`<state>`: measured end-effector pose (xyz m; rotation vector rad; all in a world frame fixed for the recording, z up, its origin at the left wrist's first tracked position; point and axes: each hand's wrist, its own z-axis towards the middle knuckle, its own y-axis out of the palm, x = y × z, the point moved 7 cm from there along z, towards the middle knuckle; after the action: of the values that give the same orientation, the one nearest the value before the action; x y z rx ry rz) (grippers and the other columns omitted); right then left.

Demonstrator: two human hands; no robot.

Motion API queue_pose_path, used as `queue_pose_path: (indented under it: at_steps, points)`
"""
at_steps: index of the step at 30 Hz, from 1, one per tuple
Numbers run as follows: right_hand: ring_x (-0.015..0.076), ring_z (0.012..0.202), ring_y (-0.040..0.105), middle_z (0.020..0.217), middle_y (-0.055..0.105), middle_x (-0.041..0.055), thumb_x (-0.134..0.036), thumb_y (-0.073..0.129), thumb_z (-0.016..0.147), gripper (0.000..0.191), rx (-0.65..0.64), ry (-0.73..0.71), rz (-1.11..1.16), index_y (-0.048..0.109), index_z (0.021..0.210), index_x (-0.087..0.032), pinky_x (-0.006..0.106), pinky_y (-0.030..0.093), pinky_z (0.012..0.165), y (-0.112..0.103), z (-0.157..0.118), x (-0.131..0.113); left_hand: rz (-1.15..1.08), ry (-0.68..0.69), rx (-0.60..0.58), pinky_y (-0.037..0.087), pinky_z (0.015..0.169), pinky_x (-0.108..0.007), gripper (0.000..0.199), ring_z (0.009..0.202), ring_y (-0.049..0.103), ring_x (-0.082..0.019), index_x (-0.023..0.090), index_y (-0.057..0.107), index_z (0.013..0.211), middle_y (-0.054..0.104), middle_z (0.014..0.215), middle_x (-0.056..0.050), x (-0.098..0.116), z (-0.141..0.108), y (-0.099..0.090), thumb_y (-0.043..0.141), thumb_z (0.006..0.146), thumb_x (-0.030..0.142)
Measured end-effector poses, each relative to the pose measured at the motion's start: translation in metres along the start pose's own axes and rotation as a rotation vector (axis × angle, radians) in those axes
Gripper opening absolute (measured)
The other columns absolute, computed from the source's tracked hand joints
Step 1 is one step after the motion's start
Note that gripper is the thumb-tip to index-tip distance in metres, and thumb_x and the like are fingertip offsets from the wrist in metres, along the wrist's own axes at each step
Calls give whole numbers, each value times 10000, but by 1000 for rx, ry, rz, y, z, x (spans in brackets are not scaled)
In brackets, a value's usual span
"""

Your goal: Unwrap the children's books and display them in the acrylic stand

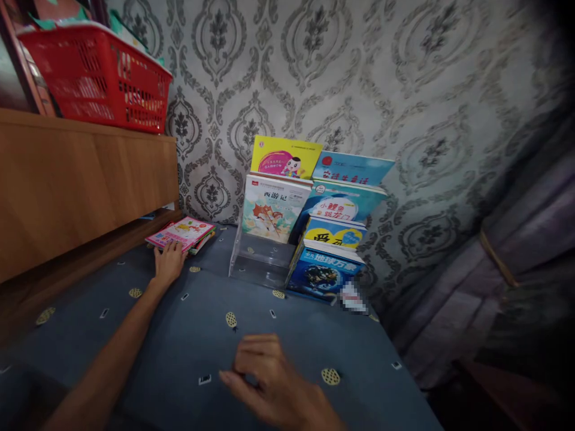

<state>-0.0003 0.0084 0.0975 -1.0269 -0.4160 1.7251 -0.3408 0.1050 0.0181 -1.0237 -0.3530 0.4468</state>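
Observation:
My left hand reaches to the stack of thin books at the left, its fingers resting spread on the near edge of the pink top cover. My right hand hovers near the front of the blue cloth, fingers curled, holding nothing that I can see. Beyond it stands a clear tiered rack. In its left column a Journey-style white and green book sits before a yellow book. Several books fill the right column, with a dark blue earth book lowest in front.
A wooden cabinet runs along the left side, with a red basket on top. Patterned wallpaper rises behind the rack. A grey curtain hangs at the right, beside the edge of the blue patterned cloth.

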Motion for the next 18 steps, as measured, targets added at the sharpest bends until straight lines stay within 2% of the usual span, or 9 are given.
queue_pose_path:
  at_steps: [4, 7, 9, 14, 18]
  points:
    - [85, 538, 413, 523, 433, -52, -370, 544, 950, 487, -146, 248, 106, 450, 511, -181, 250, 326, 598, 67, -23, 56, -27, 5, -27, 287, 1085, -674, 428, 1334, 489, -351, 120, 609, 1248, 593, 1381, -215, 1, 1, -7, 338, 982, 317]
    - [86, 575, 432, 546, 445, -57, -409, 565, 942, 496, -159, 463, 153, 476, 516, -173, 250, 357, 682, 92, -44, 87, -26, 1, -38, 299, 1075, -670, 435, 1298, 527, -351, 123, 632, 1217, 626, 1338, -214, 3, 1, -14, 329, 976, 322]
    - [91, 593, 434, 555, 441, -58, -450, 565, 939, 502, -151, 536, 185, 492, 526, -173, 254, 362, 718, 100, -53, 99, -17, -15, -58, 313, 1067, -654, 436, 1245, 571, -348, 134, 648, 1198, 654, 1299, -207, 4, 2, -18, 331, 971, 330]
    - [114, 655, 466, 575, 448, -47, -520, 577, 909, 473, -77, 565, 252, 540, 580, -182, 260, 377, 741, 104, -62, 111, 22, -54, -120, 383, 1017, -582, 498, 1095, 666, -349, 133, 675, 1179, 702, 1207, -211, 3, 5, -30, 288, 978, 374]
    - [125, 701, 501, 576, 469, -43, -501, 619, 885, 437, -71, 623, 280, 573, 591, -181, 269, 410, 796, 108, -68, 116, 69, -9, -169, 460, 910, -511, 547, 1021, 699, -365, 109, 679, 1157, 744, 1054, -225, 5, 0, -39, 231, 985, 372]
